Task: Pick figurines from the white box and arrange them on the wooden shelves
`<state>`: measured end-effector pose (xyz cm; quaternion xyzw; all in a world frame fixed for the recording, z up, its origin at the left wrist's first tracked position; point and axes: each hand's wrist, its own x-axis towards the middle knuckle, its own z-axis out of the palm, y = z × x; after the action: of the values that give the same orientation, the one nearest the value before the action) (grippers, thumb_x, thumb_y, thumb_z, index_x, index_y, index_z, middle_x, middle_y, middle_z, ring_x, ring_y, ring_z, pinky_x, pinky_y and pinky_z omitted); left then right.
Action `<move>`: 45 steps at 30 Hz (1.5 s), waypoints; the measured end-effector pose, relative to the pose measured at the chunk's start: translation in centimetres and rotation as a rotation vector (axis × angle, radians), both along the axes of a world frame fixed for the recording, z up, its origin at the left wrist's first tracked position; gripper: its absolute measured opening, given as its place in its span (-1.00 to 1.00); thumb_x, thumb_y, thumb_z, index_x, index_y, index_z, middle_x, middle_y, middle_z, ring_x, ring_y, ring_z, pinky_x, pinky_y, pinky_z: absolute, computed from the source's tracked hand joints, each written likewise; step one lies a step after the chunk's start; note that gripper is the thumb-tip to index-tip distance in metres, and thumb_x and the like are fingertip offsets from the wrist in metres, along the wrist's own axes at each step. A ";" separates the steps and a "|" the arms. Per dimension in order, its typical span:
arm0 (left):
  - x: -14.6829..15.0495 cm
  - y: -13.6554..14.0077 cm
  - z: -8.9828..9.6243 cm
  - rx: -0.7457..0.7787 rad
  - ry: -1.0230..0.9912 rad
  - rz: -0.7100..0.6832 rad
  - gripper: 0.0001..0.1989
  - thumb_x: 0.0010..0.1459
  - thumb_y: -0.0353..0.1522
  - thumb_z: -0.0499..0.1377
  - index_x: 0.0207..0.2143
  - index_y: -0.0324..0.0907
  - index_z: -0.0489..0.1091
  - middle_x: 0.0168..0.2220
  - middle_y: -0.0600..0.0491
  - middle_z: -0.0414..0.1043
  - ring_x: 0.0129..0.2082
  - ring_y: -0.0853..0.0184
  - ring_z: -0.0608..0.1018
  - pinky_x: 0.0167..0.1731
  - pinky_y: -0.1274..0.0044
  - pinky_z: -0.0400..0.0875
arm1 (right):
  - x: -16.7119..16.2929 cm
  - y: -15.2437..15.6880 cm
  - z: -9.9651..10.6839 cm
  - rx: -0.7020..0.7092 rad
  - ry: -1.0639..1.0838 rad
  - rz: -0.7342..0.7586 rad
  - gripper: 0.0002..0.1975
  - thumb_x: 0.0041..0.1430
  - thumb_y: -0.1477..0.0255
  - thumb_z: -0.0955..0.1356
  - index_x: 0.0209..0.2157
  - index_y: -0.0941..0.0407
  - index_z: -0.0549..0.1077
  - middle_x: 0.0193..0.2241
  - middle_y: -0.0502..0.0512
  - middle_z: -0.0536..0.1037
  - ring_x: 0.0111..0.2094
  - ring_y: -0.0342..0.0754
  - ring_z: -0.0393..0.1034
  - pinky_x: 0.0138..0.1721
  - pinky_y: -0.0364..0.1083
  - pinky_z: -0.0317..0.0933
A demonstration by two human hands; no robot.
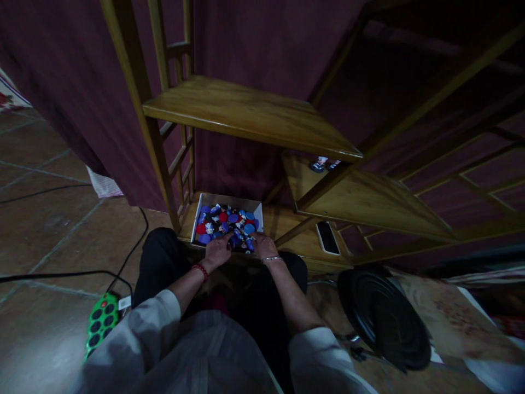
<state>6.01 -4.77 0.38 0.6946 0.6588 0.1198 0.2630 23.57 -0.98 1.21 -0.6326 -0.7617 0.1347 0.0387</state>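
A shallow white box (261,213) on the low wooden shelf is filled with small toy figurines (223,217) on round red, blue and purple bases. My left hand (218,251), with a red bead bracelet above it, is at the near edge of the box. Its fingers are bent inward beside a dark figurine, and what they pinch is hard to make out. At the box's near right corner, my right hand (264,246), below a silver bangle, has its fingers closed by a blue-and-white figurine (248,242). Its fingertips are partly hidden.
Above the box juts a wooden shelf board (246,112). A phone (327,237) lies on the low shelf to the right. More figurines (319,164) stand on a middle shelf. On the floor are a green power strip (101,322) with black cables and a round black stool (383,317).
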 end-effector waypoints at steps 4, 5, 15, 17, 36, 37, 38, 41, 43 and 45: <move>0.0 0.0 0.2 -0.024 0.000 0.007 -0.48 0.09 -0.43 -0.02 0.14 -0.03 0.09 -0.01 0.05 0.36 -0.07 0.32 0.41 -0.07 0.49 0.28 | -0.2 -0.3 0.3 -0.021 -0.007 0.044 -0.67 0.08 0.56 0.24 -0.12 0.08 0.43 -0.15 0.16 0.50 -0.15 -0.02 0.39 -0.11 -0.12 0.20; 0.0 0.0 0.2 -0.035 -0.002 0.010 -0.49 0.09 -0.42 -0.01 0.13 -0.03 0.10 -0.01 0.05 0.36 -0.07 0.32 0.41 -0.07 0.49 0.27 | -0.3 -0.4 0.4 -0.023 -0.007 0.054 -0.68 0.08 0.56 0.24 -0.13 0.08 0.43 -0.14 0.16 0.49 -0.14 -0.03 0.38 -0.12 -0.11 0.20; 0.0 -0.1 0.5 -0.040 -0.011 0.005 -0.48 0.09 -0.46 -0.01 0.13 -0.02 0.12 0.00 0.05 0.35 -0.08 0.34 0.42 -0.07 0.51 0.27 | -1.1 -1.1 0.8 -0.039 -0.086 0.023 -0.72 0.08 0.49 0.26 -0.14 0.08 0.42 -0.12 0.21 0.41 -0.21 -0.02 0.38 -0.18 -0.10 0.19; 0.0 -0.1 0.4 -0.037 -0.014 0.002 -0.49 0.09 -0.45 -0.01 0.12 -0.01 0.12 0.00 0.05 0.35 -0.07 0.34 0.42 -0.07 0.51 0.27 | -1.1 -1.1 0.8 -0.049 -0.086 0.029 -0.77 0.08 0.48 0.26 -0.21 0.09 0.45 -0.14 0.20 0.42 -0.21 -0.03 0.38 -0.17 -0.10 0.18; 0.0 0.0 0.4 -0.020 -0.016 -0.005 -0.51 0.08 -0.45 -0.02 0.10 -0.03 0.16 0.01 0.05 0.34 -0.06 0.32 0.41 -0.05 0.49 0.26 | -0.4 -0.3 -0.7 0.064 0.279 -0.215 -0.75 0.02 0.50 0.29 -0.22 0.01 0.42 -0.28 -0.04 0.55 -0.23 -0.08 0.44 -0.16 -0.13 0.26; 0.0 0.0 0.3 -0.013 -0.018 -0.004 -0.51 0.08 -0.45 -0.02 0.10 -0.03 0.15 0.01 0.06 0.34 -0.06 0.32 0.41 -0.05 0.49 0.26 | -0.4 -0.3 -0.7 0.062 0.303 -0.231 -0.74 0.02 0.50 0.29 -0.20 0.01 0.42 -0.29 -0.04 0.55 -0.24 -0.08 0.44 -0.17 -0.12 0.27; 0.0 0.0 0.2 -0.010 -0.020 -0.001 -0.51 0.09 -0.44 -0.02 0.11 -0.03 0.15 0.01 0.06 0.34 -0.06 0.33 0.41 -0.05 0.50 0.25 | -0.3 -0.3 -0.8 0.062 0.326 -0.245 -0.73 0.02 0.50 0.29 -0.19 0.02 0.41 -0.29 -0.04 0.55 -0.24 -0.08 0.44 -0.18 -0.12 0.27; 0.0 0.0 -0.1 -0.003 -0.024 0.001 -0.50 0.09 -0.44 -0.03 0.12 -0.03 0.13 0.00 0.06 0.35 -0.06 0.34 0.40 -0.04 0.51 0.25 | -0.2 -0.3 -1.2 0.075 0.390 -0.255 -0.72 0.01 0.52 0.28 -0.19 0.04 0.41 -0.30 -0.02 0.55 -0.26 -0.10 0.45 -0.18 -0.12 0.28; 0.0 0.0 -0.1 -0.001 -0.023 -0.003 -0.49 0.09 -0.44 -0.03 0.13 -0.03 0.11 -0.01 0.06 0.36 -0.07 0.34 0.41 -0.05 0.51 0.25 | 0.1 -0.2 -1.6 0.093 0.428 -0.245 -0.73 0.01 0.52 0.26 -0.21 0.06 0.41 -0.30 0.00 0.55 -0.26 -0.10 0.44 -0.18 -0.11 0.29; -0.1 0.0 -0.1 -0.017 -0.016 -0.009 -0.48 0.09 -0.43 -0.03 0.14 -0.03 0.10 -0.02 0.06 0.37 -0.08 0.34 0.42 -0.06 0.50 0.26 | 0.3 -0.1 -2.0 0.119 0.458 -0.218 -0.74 0.03 0.51 0.24 -0.21 0.09 0.41 -0.30 0.03 0.55 -0.26 -0.09 0.44 -0.19 -0.09 0.30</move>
<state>5.91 -4.75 0.33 0.6944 0.6545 0.1187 0.2746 23.92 -1.07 -0.83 -0.6604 -0.6671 0.2243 0.2618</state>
